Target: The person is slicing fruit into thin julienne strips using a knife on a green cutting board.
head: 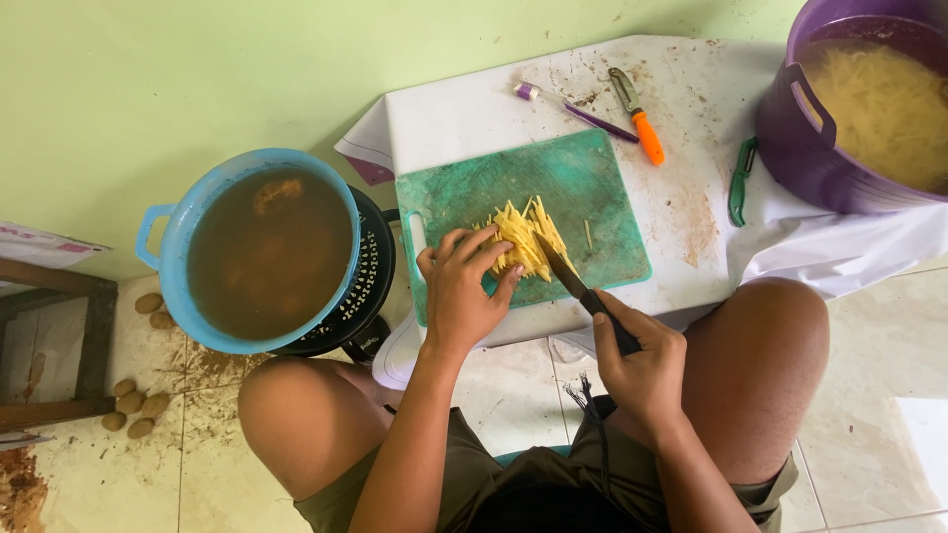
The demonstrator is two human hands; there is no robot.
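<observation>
Left hand presses fingertips on yellow potato strips on a green cutting board; right hand grips a knife. Blue bucket left, purple tub cut off right.

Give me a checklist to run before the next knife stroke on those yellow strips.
1. Left hand pins the yellow strips: ok.
2. Left fingers curled back from the blade: cannot tell.
3. Right hand grips the knife by its black handle: ok.
4. Green cutting board lies flat on the white cloth: ok.
5. Orange-handled peeler and purple tool lie off the board: ok.
6. Blue tub of brown water sits apart from the board: ok.
</observation>
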